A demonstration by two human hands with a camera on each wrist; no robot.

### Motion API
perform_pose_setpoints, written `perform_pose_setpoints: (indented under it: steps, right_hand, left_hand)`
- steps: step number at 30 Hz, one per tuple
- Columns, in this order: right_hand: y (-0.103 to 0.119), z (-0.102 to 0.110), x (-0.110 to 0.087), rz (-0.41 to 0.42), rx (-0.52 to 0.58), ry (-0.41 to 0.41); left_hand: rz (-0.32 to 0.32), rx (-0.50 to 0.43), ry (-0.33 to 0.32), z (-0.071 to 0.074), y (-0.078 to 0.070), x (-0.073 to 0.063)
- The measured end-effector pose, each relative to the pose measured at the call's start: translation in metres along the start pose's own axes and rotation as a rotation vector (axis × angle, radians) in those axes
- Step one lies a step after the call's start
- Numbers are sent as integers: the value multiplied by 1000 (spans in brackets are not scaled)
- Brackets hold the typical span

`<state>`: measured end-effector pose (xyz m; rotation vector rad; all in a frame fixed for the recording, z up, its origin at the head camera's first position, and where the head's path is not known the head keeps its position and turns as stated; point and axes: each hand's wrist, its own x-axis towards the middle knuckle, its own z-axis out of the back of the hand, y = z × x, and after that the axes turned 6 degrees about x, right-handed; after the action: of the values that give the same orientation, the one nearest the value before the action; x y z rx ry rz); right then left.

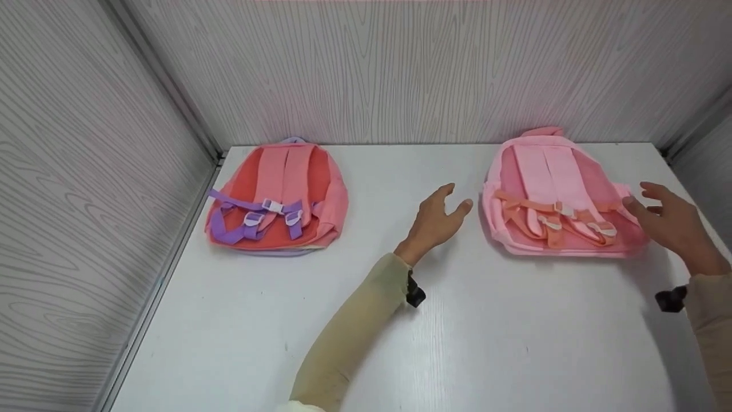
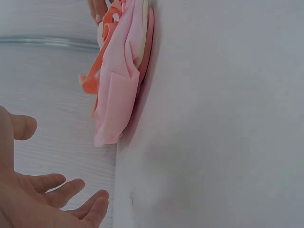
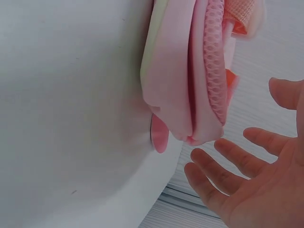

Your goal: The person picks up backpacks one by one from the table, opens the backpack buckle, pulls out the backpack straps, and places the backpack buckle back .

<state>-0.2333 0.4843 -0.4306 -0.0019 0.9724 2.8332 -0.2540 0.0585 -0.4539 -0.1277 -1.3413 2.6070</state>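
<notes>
A pink backpack (image 1: 549, 200) with orange straps and white buckles lies on the right of the white table, strap side up. My left hand (image 1: 437, 220) hovers to its left, fingers spread and holding nothing. At the backpack's right side is my right hand (image 1: 666, 220), its fingers loosely bent; in the right wrist view the fingers (image 3: 237, 161) stand apart from the fabric. A coral-red backpack (image 1: 286, 197) with purple straps lies at the left back of the table, also strap side up, with neither hand near it.
The white table (image 1: 446, 343) ends at a grey wood-grain wall (image 1: 400, 68) behind both backpacks. Another such panel (image 1: 74, 200) borders it on the left, with a metal rail along the edge. A black wrist camera (image 1: 416, 293) sits on the left sleeve.
</notes>
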Motion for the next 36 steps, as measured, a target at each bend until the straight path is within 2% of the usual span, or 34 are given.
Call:
perform_pose_setpoints:
  steps: [8,15,20,27,32,36]
  right_hand:
    - [-14,-9,-4,27,37,-21]
    - [-21,-21,-8,-76,115,-44]
    - [-23,-24,-12,-145,179,-59]
    - [-23,-24,-13,-203,222,-47]
    - [-20,-23,-12,-190,222,-46]
    - [-18,-20,-14,-157,233,-13]
  left_hand:
    - [33,-61,27,-33,-10,5]
    - [63,-109,28,-58,-17,5]
    - [50,-163,38,-70,-16,4]
    - [24,-164,40,-78,-18,5]
    - [20,-171,29,-76,-20,4]
    - [15,-176,28,-73,-22,3]
